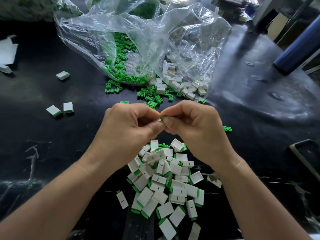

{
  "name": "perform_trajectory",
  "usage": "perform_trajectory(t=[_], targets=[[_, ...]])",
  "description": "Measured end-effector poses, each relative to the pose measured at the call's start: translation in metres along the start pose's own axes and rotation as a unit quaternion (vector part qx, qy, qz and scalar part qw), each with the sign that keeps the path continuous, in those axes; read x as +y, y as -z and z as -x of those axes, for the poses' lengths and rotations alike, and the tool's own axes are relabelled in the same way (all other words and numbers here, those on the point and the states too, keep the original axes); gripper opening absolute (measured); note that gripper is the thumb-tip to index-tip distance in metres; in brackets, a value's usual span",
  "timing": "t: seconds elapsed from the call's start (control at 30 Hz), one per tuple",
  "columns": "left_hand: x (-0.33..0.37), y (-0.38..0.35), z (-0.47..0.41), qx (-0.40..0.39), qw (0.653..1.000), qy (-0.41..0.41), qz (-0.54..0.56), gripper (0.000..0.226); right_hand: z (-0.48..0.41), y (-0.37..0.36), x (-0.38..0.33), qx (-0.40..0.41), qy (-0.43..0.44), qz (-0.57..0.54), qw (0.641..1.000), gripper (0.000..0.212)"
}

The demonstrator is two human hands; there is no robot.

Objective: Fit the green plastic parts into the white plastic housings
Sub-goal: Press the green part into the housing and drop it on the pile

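left hand (131,125) pinches white housing (158,120) | right hand (190,125) pinches green part (163,117) against it | finished pile (166,181) below grip | loose parts (150,97) beyond, plenty left

A green part (163,117) touches a white housing (158,120) — above the assembled pile (166,184).

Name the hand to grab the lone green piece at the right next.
Probably right: the lone green plastic part lies beside the right hand; the left hand, farther off, pinches a white plastic housing.

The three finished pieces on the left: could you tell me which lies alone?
The far one; the other two lie side by side, nearer.
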State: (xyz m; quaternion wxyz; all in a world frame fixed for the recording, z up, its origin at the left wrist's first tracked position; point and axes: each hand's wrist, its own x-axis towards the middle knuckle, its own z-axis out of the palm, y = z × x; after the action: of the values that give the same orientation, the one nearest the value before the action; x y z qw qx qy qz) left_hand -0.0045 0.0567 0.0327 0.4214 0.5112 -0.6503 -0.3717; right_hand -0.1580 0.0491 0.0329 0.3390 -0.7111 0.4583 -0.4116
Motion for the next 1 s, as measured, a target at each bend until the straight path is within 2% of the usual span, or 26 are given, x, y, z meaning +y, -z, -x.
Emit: perform_trajectory(t=[0.03, 0.13, 0.23, 0.4, 0.53, 0.6, 0.67, 0.73, 0.83, 0.9, 1.0], targets=[[0.001, 0.0, 0.0, 0.002, 1.0, 0.01, 0.029, 0.006, 0.0, -0.001, -0.001, 0.006, 0.0, -0.027, 1.0, 0.025], [0.005, -0.001, 0.001, 0.003, 0.996, 0.026, 0.086, 0.017, 0.0, 0.001, -0.003, -0.001, -0.027, -0.111, 0.993, 0.019], [0.003, -0.001, 0.0, -0.008, 0.993, 0.037, 0.111, 0.008, 0.0, 0.003, -0.004, -0.027, -0.095, -0.195, 0.976, 0.008], [0.003, -0.004, 0.001, -0.031, 0.992, 0.019, 0.121, 0.01, -0.001, 0.007, 0.0, -0.043, -0.176, -0.312, 0.933, 0.014], [0.004, -0.003, 0.003, -0.025, 0.991, 0.013, 0.129, 0.024, 0.0, 0.005, -0.002, -0.057, -0.193, -0.335, 0.92, 0.013], [0.004, -0.003, 0.002, -0.013, 0.99, 0.009, 0.144, 0.018, -0.001, 0.004, -0.003, -0.052, -0.21, -0.35, 0.911, 0.024], [0.004, -0.003, 0.001, 0.002, 0.988, 0.009, 0.156, 0.014, -0.003, 0.003, -0.004, -0.051, -0.231, -0.312, 0.92, 0.042], [0.005, -0.003, 0.001, 0.01, 0.99, -0.004, 0.143, 0.016, -0.003, 0.001, -0.004, -0.092, -0.248, -0.283, 0.922, 0.053], [0.006, -0.002, 0.002, 0.002, 0.992, -0.033, 0.118, 0.023, 0.0, -0.005, -0.006, -0.166, -0.252, -0.276, 0.912, 0.05], [0.005, -0.002, 0.001, -0.001, 0.992, -0.042, 0.122, 0.022, 0.001, -0.007, -0.007, -0.177, -0.251, -0.297, 0.904, 0.045], [0.003, -0.002, 0.001, -0.001, 0.99, -0.048, 0.134, 0.021, 0.0, -0.004, -0.009, -0.189, -0.255, -0.3, 0.9, 0.048]])
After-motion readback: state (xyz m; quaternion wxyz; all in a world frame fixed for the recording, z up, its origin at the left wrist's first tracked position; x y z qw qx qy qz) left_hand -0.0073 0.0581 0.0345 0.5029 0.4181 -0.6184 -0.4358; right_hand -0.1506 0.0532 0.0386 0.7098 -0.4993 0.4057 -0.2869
